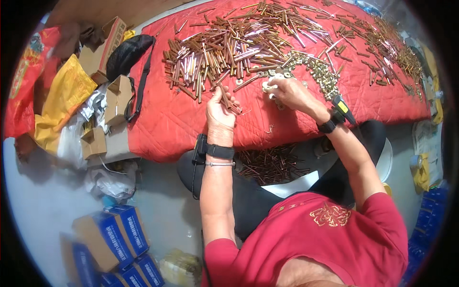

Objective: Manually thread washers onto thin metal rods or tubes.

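Observation:
My left hand [221,111], palm turned up, is closed around a few reddish-brown metal rods [230,104] near the front of the red quilted cloth. To its right, my right hand [292,92] reaches down with bent fingers among small pale washers [280,74]. White coverings or pieces show at its fingertips; what it pinches there is hidden. Ahead of both hands lies a large heap of copper-coloured rods [229,45]. A trail of small pale metal nuts or rings [320,76] runs right of my right hand.
More rods [382,52] spread across the right of the red cloth [167,124]. Another pile of rods [272,165] lies below the table edge, by my legs. Cardboard boxes [118,100], a black bag [126,57] and yellow bags [67,100] stand left; blue-and-brown boxes [114,234] lower left.

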Action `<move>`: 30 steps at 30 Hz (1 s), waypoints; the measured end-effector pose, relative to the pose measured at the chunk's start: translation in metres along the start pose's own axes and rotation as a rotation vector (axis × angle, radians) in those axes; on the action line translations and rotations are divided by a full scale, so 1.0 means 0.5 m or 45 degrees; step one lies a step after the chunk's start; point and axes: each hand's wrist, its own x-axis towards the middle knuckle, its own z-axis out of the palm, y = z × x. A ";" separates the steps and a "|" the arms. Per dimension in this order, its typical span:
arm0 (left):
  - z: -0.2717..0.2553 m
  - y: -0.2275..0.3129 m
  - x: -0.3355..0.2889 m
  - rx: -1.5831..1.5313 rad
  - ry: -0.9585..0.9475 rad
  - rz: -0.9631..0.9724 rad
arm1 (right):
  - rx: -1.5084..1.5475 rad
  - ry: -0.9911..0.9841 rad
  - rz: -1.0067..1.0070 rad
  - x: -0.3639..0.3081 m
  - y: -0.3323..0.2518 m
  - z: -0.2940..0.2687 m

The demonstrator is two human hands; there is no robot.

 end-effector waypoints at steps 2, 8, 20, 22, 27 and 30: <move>-0.006 -0.004 -0.005 -0.025 0.015 0.029 | 0.213 -0.090 0.348 -0.006 -0.064 -0.023; -0.017 -0.035 0.014 -0.088 0.141 0.122 | -0.225 0.183 0.029 0.006 0.006 0.077; -0.023 -0.021 0.001 -0.027 0.101 0.273 | 0.012 0.047 -0.330 -0.020 -0.038 0.046; -0.010 -0.026 -0.003 0.001 0.100 0.292 | -0.130 0.046 -0.419 -0.024 -0.045 0.063; -0.006 -0.026 -0.011 -0.043 0.165 0.351 | -0.308 -0.133 -0.337 -0.019 -0.050 0.069; 0.002 -0.021 -0.015 -0.034 0.212 0.333 | -0.520 -0.234 -0.313 -0.001 -0.074 0.056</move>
